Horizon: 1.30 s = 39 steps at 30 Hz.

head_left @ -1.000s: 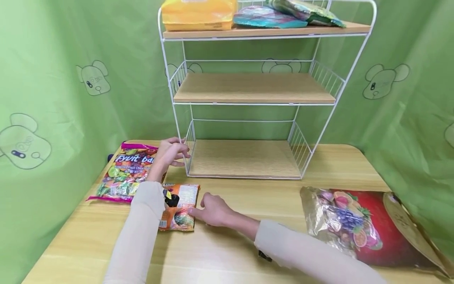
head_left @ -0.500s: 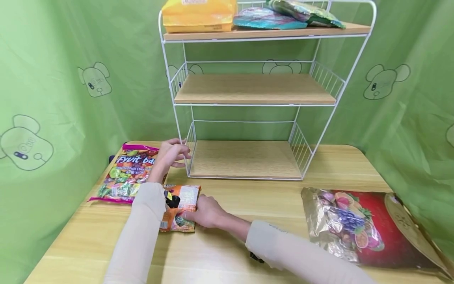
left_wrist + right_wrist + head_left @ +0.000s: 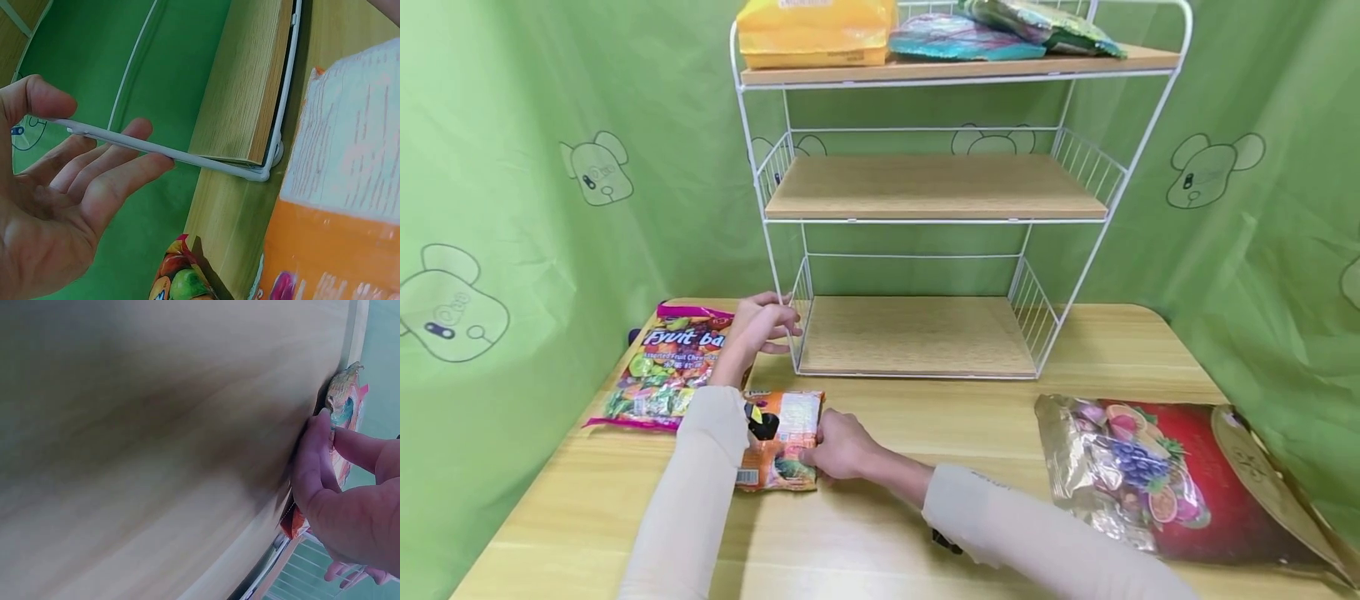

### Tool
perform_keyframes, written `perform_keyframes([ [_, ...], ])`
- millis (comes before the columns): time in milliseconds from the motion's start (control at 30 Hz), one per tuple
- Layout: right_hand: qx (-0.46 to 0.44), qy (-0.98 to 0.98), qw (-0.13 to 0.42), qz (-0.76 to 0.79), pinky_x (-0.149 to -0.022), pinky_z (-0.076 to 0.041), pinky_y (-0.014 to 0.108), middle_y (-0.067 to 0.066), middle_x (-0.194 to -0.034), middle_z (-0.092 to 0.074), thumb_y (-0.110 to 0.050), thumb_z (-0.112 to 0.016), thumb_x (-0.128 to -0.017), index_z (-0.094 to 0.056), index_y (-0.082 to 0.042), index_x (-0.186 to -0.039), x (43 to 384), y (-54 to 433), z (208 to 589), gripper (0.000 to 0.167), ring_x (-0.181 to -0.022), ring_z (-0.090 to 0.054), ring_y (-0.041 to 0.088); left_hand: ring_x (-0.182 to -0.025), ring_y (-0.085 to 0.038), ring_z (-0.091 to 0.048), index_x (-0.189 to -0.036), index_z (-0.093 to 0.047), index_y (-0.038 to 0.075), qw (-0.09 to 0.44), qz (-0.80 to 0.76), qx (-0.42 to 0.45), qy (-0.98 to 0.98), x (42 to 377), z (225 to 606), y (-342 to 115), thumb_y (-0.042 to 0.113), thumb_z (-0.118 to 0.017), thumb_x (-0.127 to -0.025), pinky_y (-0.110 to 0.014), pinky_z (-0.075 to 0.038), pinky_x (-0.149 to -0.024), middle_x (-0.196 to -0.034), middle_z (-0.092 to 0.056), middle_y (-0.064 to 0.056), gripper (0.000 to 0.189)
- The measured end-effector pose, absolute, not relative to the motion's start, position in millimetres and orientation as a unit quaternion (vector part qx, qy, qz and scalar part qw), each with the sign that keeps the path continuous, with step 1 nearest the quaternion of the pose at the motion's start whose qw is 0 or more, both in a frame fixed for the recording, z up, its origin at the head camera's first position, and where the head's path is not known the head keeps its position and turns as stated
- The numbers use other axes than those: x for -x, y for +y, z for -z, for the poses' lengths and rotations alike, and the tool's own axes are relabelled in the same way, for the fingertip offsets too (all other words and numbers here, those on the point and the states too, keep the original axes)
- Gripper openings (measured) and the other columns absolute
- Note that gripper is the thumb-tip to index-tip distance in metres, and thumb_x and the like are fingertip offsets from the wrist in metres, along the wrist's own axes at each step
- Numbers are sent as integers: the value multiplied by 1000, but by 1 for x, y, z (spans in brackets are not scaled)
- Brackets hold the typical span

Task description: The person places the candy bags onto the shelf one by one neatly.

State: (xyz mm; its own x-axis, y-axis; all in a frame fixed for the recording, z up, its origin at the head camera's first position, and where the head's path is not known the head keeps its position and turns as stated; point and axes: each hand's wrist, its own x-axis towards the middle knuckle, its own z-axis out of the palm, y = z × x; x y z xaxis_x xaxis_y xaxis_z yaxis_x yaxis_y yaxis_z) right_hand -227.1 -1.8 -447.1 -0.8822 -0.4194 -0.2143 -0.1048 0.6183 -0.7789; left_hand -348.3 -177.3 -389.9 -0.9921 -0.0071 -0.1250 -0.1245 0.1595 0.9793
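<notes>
My left hand (image 3: 760,325) is at the front left post of a white wire shelf rack (image 3: 916,377). In the left wrist view the thumb lies on one side of the post (image 3: 140,145) and the fingers curl round the other. My right hand (image 3: 846,446) pinches the right edge of an orange snack bag (image 3: 799,417), thumb on top and fingers below. This bag lies face down on the table in front of the rack, showing a white label and barcode. My left forearm covers its left part. The right wrist view shows the pinched edge (image 3: 331,431) close up.
A fruit chew bag (image 3: 662,367) with pink edges lies left of the rack. At the right lies a large red and gold bag (image 3: 1195,475). The top shelf holds a yellow packet (image 3: 816,37) and flat teal and green packets (image 3: 966,40). Green curtains (image 3: 512,167) surround the table.
My right hand has moved left to the orange bag and taken hold of its right edge. The bag's lower right corner has shifted slightly right. My left hand stays at the post.
</notes>
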Motion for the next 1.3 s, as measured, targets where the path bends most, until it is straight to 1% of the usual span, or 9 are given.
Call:
perform_keyframes([
  [100,153,882,200,399,-42,-49,21,12,-57,-68,-8,-75,-88,-67,-6,-69,228,3,447,21,-45,-65,21,-109,-41,-69,-128,-63,8,48,-648,43,759,348,391,-178,11,-64,-84,-54,-61,-89,-127,-65,-28,45],
  [233,155,888,205,382,-45,-52,23,12,-58,-69,-8,-76,-87,-66,-4,-67,231,13,445,23,-48,-67,22,-111,-43,-68,-129,-63,8,47,-647,46,760,349,392,-179,10,-64,-83,-54,-61,-89,-127,-65,-27,46],
  [333,150,889,212,376,-47,-56,26,13,-60,-69,-7,-76,-87,-63,-1,-68,232,25,442,24,-50,-68,24,-111,-42,-68,-128,-64,8,47,-646,46,760,349,393,-179,10,-64,-81,-54,-61,-89,-118,-70,-21,46],
  [467,135,885,225,384,-48,-60,31,14,-65,-66,-3,-76,-86,-56,-1,-79,235,47,440,22,-51,-66,22,-110,-42,-69,-128,-63,8,50,-645,45,761,350,393,-180,8,-64,-81,-53,-62,-87,-105,-72,-10,48],
  [733,130,918,187,324,-48,-52,26,7,-75,-62,-5,-78,-81,-55,-6,-89,243,92,439,24,-56,-60,17,-111,-45,-68,-125,-64,9,43,-652,48,756,350,392,-178,12,-66,-83,-51,-64,-84,-116,-71,-23,42],
  [933,121,937,175,277,-55,-51,27,6,-85,-61,-7,-78,-79,-59,-8,-96,247,128,436,25,-71,-56,20,-112,-46,-67,-126,-63,7,39,-647,40,761,350,391,-178,12,-65,-84,-47,-65,-79,-98,-75,-10,43],
  [1067,127,941,170,263,-56,-49,27,6,-84,-61,-7,-76,-79,-60,-10,-100,251,151,434,27,-69,-53,20,-111,-47,-67,-125,-64,8,38,-647,41,760,350,391,-177,12,-65,-83,-47,-65,-79,-92,-74,-6,42],
  [1167,131,944,167,254,-55,-49,29,7,-87,-63,-6,-75,-80,-61,-11,-104,253,164,432,28,-66,-52,20,-109,-46,-68,-126,-64,8,38,-647,41,761,350,390,-177,12,-65,-83,-48,-65,-80,-96,-75,-9,43],
  [1300,137,949,158,236,-61,-51,31,12,-102,-68,-4,-73,-80,-63,-12,-109,255,176,432,32,-72,-55,21,-108,-43,-69,-125,-64,8,42,-648,46,759,350,391,-178,12,-65,-84,-48,-65,-81,-114,-72,-22,42],
])
